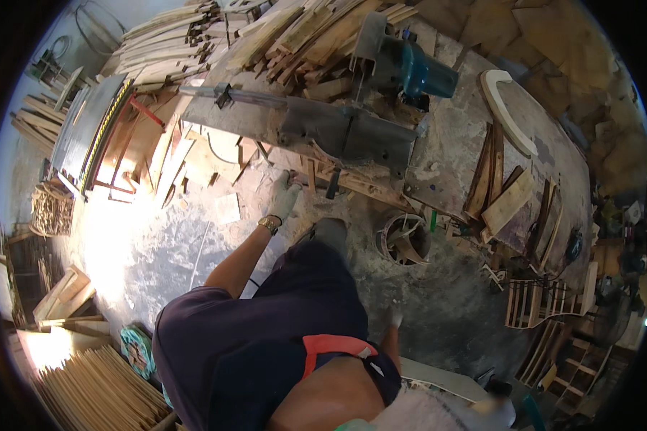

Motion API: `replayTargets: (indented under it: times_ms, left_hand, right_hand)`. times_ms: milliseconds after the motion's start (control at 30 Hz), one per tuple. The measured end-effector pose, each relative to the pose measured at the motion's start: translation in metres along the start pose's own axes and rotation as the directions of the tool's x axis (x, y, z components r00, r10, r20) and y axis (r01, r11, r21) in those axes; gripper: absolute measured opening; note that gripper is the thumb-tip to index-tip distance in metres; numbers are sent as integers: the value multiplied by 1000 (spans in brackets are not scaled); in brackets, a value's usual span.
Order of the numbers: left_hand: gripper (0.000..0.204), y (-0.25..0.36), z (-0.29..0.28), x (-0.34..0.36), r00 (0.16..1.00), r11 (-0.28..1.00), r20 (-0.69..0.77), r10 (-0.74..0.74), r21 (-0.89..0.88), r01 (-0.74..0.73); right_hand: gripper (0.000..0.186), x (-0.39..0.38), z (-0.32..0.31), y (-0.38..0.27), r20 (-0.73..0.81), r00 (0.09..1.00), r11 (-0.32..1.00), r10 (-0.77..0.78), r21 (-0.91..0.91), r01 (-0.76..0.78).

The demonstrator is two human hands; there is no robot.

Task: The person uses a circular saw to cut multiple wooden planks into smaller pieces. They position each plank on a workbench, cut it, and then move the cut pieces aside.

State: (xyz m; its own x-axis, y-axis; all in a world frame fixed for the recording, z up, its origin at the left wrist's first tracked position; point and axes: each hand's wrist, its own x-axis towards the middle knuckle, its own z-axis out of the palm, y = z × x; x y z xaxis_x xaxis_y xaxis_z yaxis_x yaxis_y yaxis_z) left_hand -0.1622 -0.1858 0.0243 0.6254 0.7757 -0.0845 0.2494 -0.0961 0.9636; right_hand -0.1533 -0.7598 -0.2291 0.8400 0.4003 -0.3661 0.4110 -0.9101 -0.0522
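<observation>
My left hand, gloved and wearing a watch at the wrist, reaches forward beside the front edge of a saw bench, near a short upright wooden piece. Its fingers look apart, with nothing visible in them. My right hand, also in a pale glove, hangs low at my right side, partly behind my body; its fingers are too small to make out. A saw with a teal motor sits on the bench, and a bucket of offcuts stands right of my foot.
Wood strips are piled beyond the bench. Scraps litter the floor. A curved white piece and boards lie at right. A slatted bundle and a teal round object are at lower left, wooden frames at lower right.
</observation>
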Motion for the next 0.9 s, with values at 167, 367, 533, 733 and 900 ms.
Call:
replayTargets:
  times_ms: [167, 367, 533, 733, 900]
  left_hand:
    - [43, 61, -38, 113, 974, 954, -15, 227, 205, -219]
    - [75, 127, -18, 278, 931, 788, 134, 341, 499, -360]
    - [103, 143, 30, 367, 953, 678, 240, 183, 671, -299]
    - [94, 137, 46, 396, 936, 571, 350, 45, 760, -311]
    - [76, 119, -32, 383, 911, 635, 392, 128, 673, -379]
  right_hand:
    - [50, -76, 48, -65, 452, 824, 691, 341, 474, -546]
    - [49, -98, 4, -206, 499, 773, 540, 390, 556, -632]
    - [48, -94, -33, -312, 438, 809, 583, 392, 562, -586]
    - [49, -27, -144, -397, 126, 869, 524, 478, 754, -397]
    - [42, 37, -236, -430, 127, 937, 495, 326, 821, -284]
